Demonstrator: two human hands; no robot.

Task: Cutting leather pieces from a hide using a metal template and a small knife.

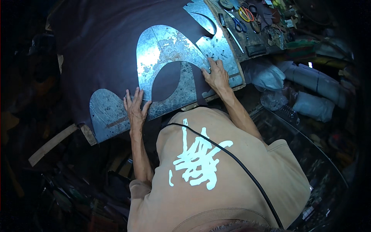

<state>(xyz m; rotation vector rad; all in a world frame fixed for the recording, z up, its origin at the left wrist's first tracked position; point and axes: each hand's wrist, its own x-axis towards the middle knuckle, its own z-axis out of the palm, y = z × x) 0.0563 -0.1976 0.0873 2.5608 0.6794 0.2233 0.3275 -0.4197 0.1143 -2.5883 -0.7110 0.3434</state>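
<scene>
1 metal table [110, 108] carried the work, its grey surface showing along the front edge and at the right. A wide dark sheet [96, 50], probably leather, covered most of the rest. A side bench [253, 40] stood just beyond the table's right edge.

The arch-shaped metal plate [166, 44] lay flat near the middle of the table, mostly over the sheet, its 2 ends toward the person. Its mottled face threw strong glare. Inside the arch, part sheet and part table showed.

Both hands were at the plate, 1 per end. The left hand [135, 108] was unclenched, fingers spread and palm down at the left end. The right hand [217, 77] had its fingers bent over the right end; could not tell whether it pinched or only pressed.

Smaller items on the bench: blue-handled scissors [239, 25] and a thin white stick [234, 40], both apart from the hands.

Technique, judged: the step looked like seating the plate. Even pressure at both ends seemed best, since 1 heavy side could have pivoted it. The sheet wanted smoothing beneath, and the whole outline wanted checking against the cut edge; glare could have hidden a small overhang.
</scene>
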